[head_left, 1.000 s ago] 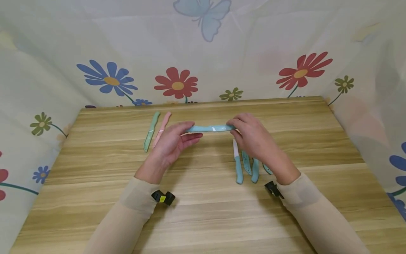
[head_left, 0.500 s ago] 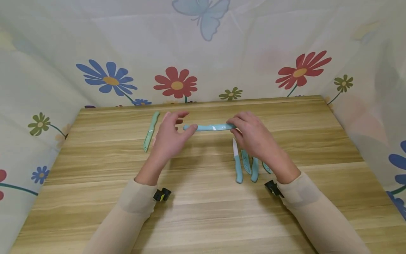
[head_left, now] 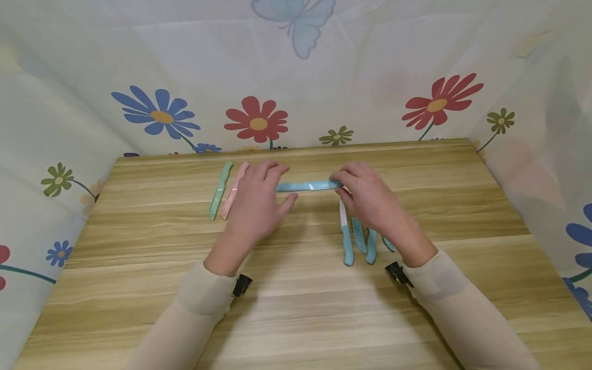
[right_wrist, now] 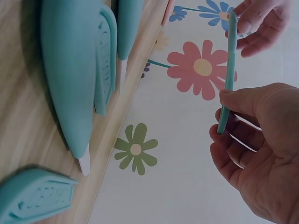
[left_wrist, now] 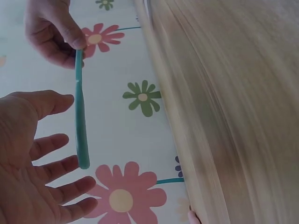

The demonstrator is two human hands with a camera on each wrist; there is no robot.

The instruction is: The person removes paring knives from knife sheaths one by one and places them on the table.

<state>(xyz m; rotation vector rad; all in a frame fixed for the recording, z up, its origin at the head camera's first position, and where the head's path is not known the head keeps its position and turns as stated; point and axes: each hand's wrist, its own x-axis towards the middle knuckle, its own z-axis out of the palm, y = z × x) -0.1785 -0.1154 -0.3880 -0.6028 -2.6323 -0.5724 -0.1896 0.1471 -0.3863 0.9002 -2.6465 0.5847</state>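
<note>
Knife [head_left: 302, 186] between hands [head_left: 254, 205] [head_left: 372, 200], green knife [head_left: 220, 190] head view only

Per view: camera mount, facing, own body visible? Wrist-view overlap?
Head: worn on head, faces forward and down over wooden table; left hand, right hand, sleeves show.
Left wrist: on left wrist, faces sheathed blue knife; both hands show.
Right wrist: on right wrist, faces same knife, plus unsheathed knives; both hands show.
Shared by wrist views: sheathed knife, both hands, flower-print backdrop.

A hand-width passage aside, room lies over the bench [head_left: 296, 318] at six o'clock from the sheathed blue knife [head_left: 305, 186]; a bare-bladed blue knife [head_left: 347, 241] obstructs five, a green knife [head_left: 220, 190] and pink knife [head_left: 233, 190] nine.
</note>
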